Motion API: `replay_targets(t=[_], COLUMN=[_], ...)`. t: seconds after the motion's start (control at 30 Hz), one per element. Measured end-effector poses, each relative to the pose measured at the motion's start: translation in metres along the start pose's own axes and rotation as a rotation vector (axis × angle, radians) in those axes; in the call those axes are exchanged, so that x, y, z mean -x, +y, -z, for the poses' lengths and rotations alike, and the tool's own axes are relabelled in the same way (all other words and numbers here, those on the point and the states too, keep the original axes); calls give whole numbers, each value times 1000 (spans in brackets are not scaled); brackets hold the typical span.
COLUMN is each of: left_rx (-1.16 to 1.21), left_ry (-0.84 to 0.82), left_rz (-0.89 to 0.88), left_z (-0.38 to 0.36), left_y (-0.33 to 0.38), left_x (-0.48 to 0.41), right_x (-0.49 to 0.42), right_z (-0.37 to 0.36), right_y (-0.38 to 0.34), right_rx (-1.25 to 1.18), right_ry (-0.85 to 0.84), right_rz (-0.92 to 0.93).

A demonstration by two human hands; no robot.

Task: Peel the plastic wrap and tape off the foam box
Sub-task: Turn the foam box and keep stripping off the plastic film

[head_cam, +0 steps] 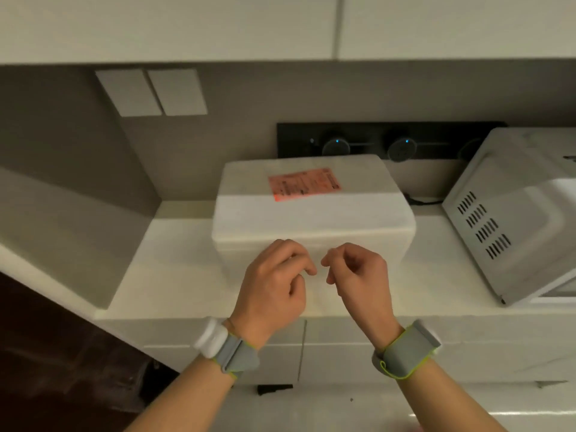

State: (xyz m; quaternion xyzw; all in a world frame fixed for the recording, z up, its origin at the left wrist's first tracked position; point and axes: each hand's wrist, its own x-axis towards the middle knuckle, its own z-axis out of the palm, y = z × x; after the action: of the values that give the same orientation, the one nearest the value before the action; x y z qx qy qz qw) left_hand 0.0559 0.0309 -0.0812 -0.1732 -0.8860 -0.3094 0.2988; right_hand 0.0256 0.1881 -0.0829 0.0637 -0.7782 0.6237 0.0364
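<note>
A white foam box [311,213] stands on the counter, with an orange shipping label [304,183] on its lid. Its surface has a dull sheen of clear plastic wrap [311,294], barely visible as a faint band in front of the near face. My left hand [274,291] and my right hand [358,275] are side by side at the middle of that near face, fingers curled. Thumb and fingertips of each hand pinch toward the other at the wrap. Both wrists carry grey bands.
A white microwave [514,219] sits tilted to the right of the box. Behind the box runs a black panel with two knobs [402,148]. Wall cabinets [187,26] hang overhead, and a lower ledge [62,238] steps down on the left. The counter's front edge [467,316] lies below my wrists.
</note>
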Motion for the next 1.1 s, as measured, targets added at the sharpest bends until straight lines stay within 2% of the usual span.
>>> replay_targets(t=[0.17,0.3,0.4,0.53,0.6,0.73,0.87,1.1], left_rx=[-62,-28,96,315,449,475,457,480], left_ry=[199,192,162,156,124,110,133,166], left_rz=[44,182,317,579,646,592,538,483], left_z=[53,77,79,74,74,74,74,73], left_y=[-44,-72,-83,-91,-91,-87,-81,-79], left_x=[-3,-8,-7,-11,-11,1,10,17], right_x=[-12,-32,-47,-64,-68,-75,-85,-73], right_z=[-44,-64,-73,-79,-79,-80,-80,-84], right_y=[-45,-65,-73,-71,-68,-67,-75,-68], right_rx=[83,240,422,632,718,823,811,906], right_ry=[-1,8,8,-60,-90,-138,-190,-160], right_rz=[180,278,366,420,430,438,478,570])
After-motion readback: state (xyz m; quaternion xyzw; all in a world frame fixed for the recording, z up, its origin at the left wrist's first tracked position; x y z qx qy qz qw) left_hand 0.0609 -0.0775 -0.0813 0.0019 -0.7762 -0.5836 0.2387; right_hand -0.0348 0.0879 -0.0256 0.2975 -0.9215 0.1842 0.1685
